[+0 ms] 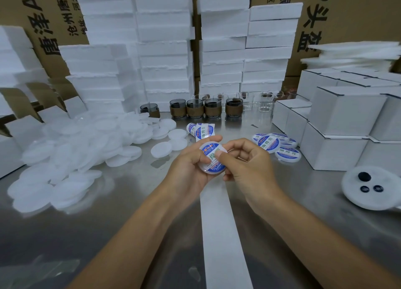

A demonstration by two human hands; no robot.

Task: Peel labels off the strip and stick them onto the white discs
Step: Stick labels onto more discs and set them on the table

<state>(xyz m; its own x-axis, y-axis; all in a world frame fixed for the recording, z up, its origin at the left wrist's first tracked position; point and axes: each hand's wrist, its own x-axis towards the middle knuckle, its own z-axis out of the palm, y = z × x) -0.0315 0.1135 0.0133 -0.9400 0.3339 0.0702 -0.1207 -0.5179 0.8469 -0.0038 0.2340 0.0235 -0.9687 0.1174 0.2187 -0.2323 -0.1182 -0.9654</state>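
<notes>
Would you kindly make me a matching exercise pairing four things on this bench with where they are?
Things:
1. plain discs
2. labelled discs
3. backing strip
4. white boxes

Places:
A. stacked at the right edge
B. running down the middle, between the forearms
C. heaped on the left
D. small pile just right of the hands

Pairs: 1-C, 2-D, 3-B, 4-A
</notes>
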